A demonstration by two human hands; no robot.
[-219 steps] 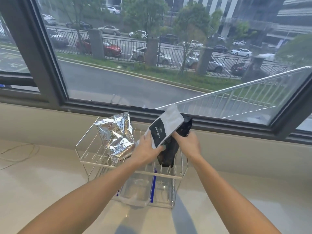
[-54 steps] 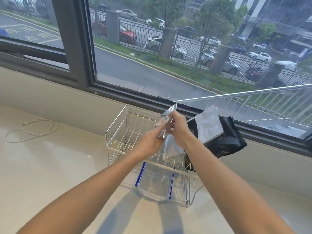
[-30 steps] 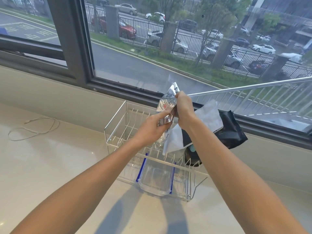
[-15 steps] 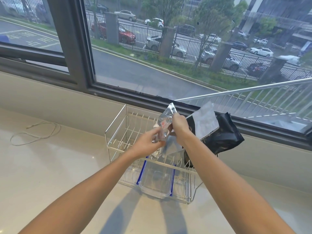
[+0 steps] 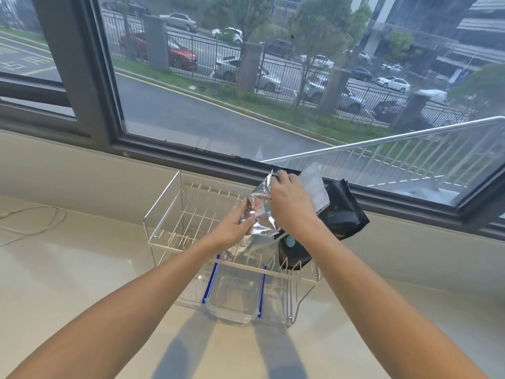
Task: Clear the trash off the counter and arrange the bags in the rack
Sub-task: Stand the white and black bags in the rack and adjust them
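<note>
A white wire rack (image 5: 164, 214) stands on the pale counter below the window. Both hands hold a crinkled silver foil bag (image 5: 261, 214) over the rack's right half: my left hand (image 5: 235, 224) grips its left side, my right hand (image 5: 289, 206) grips its top edge. The bag's lower end dips between the rack's prongs. Right behind it lean a white-and-black bag (image 5: 317, 187) and a black bag (image 5: 341, 214), both in the rack's right end and tilted to the right.
A clear plastic tray with blue rails (image 5: 232, 296) sits under the rack. A thin white cable (image 5: 32, 222) lies on the counter at far left. The low wall and window frame (image 5: 191, 157) run just behind the rack.
The foil bag has come down from above the rack into its slots beside the white-and-black bag. Both hands have stayed on it and sunk with it.
</note>
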